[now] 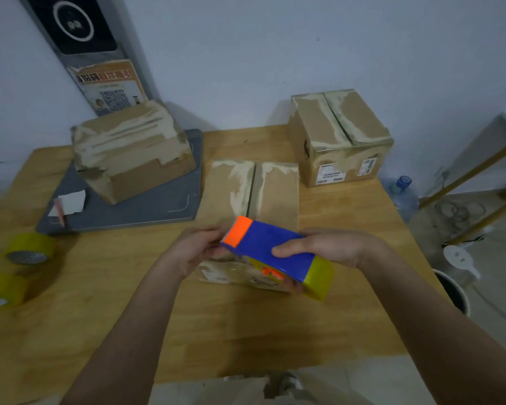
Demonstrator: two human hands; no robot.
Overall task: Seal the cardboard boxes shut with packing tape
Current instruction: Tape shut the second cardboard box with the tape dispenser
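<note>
A blue and orange tape dispenser (263, 244) with a yellow tape roll (319, 279) is held over the near end of the middle cardboard box (275, 194), whose two top flaps meet at a centre seam. My right hand (327, 247) grips the dispenser's blue body from the right. My left hand (199, 249) has its fingers curled at the dispenser's orange front end; what they pinch there is hidden. A second box (336, 135) stands at the back right. A third, with torn tape remains, sits at the back left (132, 150).
The wooden table (246, 323) carries a grey mat (146, 206) under the left box, with a paper scrap (70, 203) on it. Two spare yellow tape rolls (30, 248) (3, 289) lie at the left edge. A water bottle (403, 194) and a bin (453, 290) stand right of the table.
</note>
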